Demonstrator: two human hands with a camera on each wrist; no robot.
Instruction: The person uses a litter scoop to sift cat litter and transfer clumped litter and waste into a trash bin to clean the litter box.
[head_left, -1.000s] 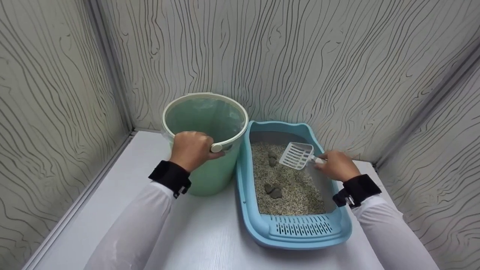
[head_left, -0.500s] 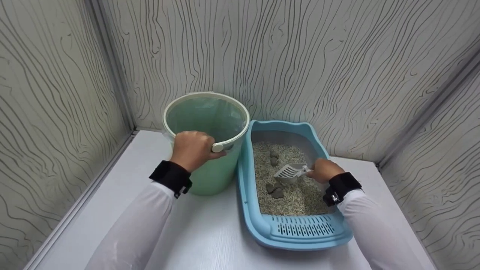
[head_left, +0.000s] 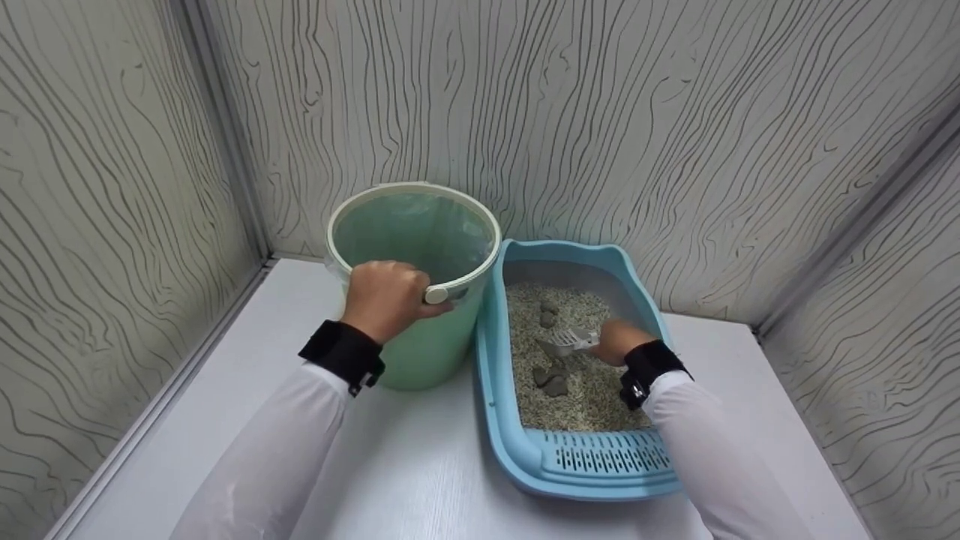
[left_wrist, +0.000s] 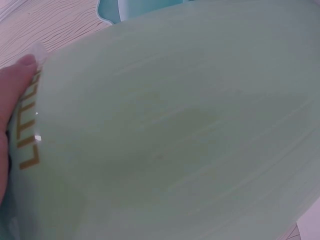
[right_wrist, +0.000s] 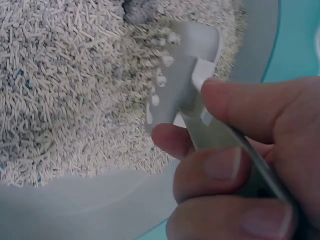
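Note:
My left hand [head_left: 386,300] grips the near rim of a green trash can [head_left: 412,352] lined with a clear bag. Its thumb [left_wrist: 22,65] lies along the can's lettered outer side in the left wrist view. My right hand [head_left: 619,341] holds a white slotted litter scoop [head_left: 574,339] by its handle. In the right wrist view, fingers curl round the handle and the scoop's front edge [right_wrist: 160,85] dips into the pellet litter [right_wrist: 75,100]. Grey clumps lie on the litter: one pair [head_left: 549,315] beyond the scoop, another group [head_left: 551,380] nearer me.
The blue litter box [head_left: 495,450] stands right beside the can, with a slotted step [head_left: 611,454] at its near end. Both are on a white tabletop [head_left: 405,465]. Wood-grain panels [head_left: 585,135] close in the back and both sides.
My right hand has moved left and lowered the scoop from above the litter into it, tilting its front edge down. The left hand keeps its hold on the can's rim.

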